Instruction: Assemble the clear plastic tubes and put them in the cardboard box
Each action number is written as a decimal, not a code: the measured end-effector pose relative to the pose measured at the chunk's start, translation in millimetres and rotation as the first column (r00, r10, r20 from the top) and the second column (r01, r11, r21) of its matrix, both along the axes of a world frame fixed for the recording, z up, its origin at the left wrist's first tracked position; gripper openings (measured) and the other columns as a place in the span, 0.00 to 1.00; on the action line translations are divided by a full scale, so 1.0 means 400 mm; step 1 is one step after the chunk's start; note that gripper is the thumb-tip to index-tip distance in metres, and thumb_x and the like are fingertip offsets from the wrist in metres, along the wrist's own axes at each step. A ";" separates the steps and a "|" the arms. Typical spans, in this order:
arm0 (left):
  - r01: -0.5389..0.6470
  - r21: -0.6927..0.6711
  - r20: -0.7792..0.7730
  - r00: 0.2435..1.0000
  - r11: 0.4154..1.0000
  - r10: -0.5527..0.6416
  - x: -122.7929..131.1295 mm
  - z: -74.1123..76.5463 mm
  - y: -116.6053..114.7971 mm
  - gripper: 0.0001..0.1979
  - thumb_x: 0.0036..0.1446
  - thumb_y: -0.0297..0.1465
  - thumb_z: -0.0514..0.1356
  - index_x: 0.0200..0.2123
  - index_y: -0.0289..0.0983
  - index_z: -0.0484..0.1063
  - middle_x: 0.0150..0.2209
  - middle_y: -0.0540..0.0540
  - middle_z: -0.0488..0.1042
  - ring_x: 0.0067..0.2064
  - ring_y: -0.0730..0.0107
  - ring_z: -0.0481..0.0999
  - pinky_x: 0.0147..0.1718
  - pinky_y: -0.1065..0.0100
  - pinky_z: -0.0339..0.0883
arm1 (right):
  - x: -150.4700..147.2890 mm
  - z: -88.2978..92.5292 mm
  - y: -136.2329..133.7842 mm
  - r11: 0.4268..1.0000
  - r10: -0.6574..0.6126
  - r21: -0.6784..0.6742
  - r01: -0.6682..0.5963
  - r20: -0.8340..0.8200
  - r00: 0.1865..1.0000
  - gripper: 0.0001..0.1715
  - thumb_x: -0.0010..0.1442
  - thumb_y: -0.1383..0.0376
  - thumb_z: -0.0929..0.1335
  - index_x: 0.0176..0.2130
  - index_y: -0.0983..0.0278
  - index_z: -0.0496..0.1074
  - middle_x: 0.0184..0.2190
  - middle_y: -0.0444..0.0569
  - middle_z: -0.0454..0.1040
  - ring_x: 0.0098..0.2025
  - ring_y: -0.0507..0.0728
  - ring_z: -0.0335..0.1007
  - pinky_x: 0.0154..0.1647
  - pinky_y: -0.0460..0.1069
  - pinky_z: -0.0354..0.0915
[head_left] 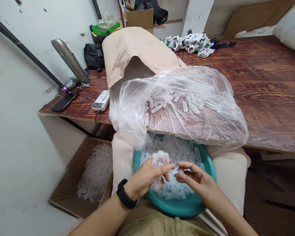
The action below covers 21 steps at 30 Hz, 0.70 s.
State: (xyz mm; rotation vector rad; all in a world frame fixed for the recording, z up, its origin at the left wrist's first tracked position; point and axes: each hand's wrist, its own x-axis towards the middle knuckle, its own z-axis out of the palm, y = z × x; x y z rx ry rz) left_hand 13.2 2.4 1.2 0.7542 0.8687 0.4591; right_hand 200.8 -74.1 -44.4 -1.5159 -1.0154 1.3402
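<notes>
My left hand (149,175) is closed around a small bunch of frosted white plastic tubes (159,159), held upright above a teal basin (179,209). My right hand (194,177) is just to the right of it, thumb and fingers curled towards each other. A pale bit shows between those fingertips, too small to make out. Many loose frosted plastic pieces (177,190) fill the basin, which sits at my lap below the table edge.
A clear plastic bag (206,127) with more tubes (184,105) lies open on the wooden table (267,98), in front of a large brown paper sack (135,42). At the lower left stands a cardboard box (64,200) of clear pieces. A phone (65,101) and a flask (70,60) are at left.
</notes>
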 end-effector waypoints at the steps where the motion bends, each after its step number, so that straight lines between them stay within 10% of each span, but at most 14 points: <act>1: -0.016 0.000 -0.004 1.000 1.000 0.016 0.001 -0.002 -0.003 0.24 0.46 0.43 0.72 0.41 0.33 0.74 0.26 0.49 0.74 0.23 0.76 0.68 0.17 0.77 0.59 | -0.003 0.003 -0.001 1.000 -0.011 0.018 0.010 0.037 0.999 0.30 0.56 0.43 0.72 0.48 0.62 0.76 0.36 0.51 0.79 0.38 0.60 0.76 0.39 0.54 0.74; 6: -0.147 -0.014 0.021 0.989 0.989 0.147 0.012 -0.011 -0.019 0.28 0.44 0.42 0.74 0.44 0.34 0.72 0.27 0.51 0.74 0.22 0.77 0.69 0.16 0.77 0.60 | -0.015 0.033 -0.005 0.973 0.001 0.223 -0.067 0.283 0.959 0.16 0.61 0.51 0.70 0.42 0.58 0.79 0.43 0.52 0.78 0.44 0.61 0.75 0.45 0.54 0.72; 14: -0.260 -0.080 0.115 0.957 0.962 0.268 0.027 -0.019 -0.035 0.24 0.47 0.40 0.73 0.43 0.35 0.69 0.32 0.47 0.77 0.23 0.78 0.70 0.16 0.79 0.58 | -0.062 0.014 -0.015 0.981 -0.141 0.119 0.154 -0.115 0.983 0.29 0.56 0.50 0.75 0.52 0.59 0.73 0.44 0.53 0.80 0.46 0.60 0.77 0.46 0.53 0.75; 21: -0.361 -0.036 0.092 0.927 0.932 0.363 0.032 -0.011 -0.044 0.26 0.45 0.41 0.74 0.42 0.36 0.68 0.21 0.54 0.72 0.21 0.78 0.68 0.18 0.78 0.60 | -0.077 0.058 -0.022 0.905 -0.197 0.423 0.053 0.306 0.932 0.11 0.64 0.59 0.70 0.45 0.56 0.79 0.44 0.51 0.75 0.47 0.59 0.74 0.44 0.51 0.74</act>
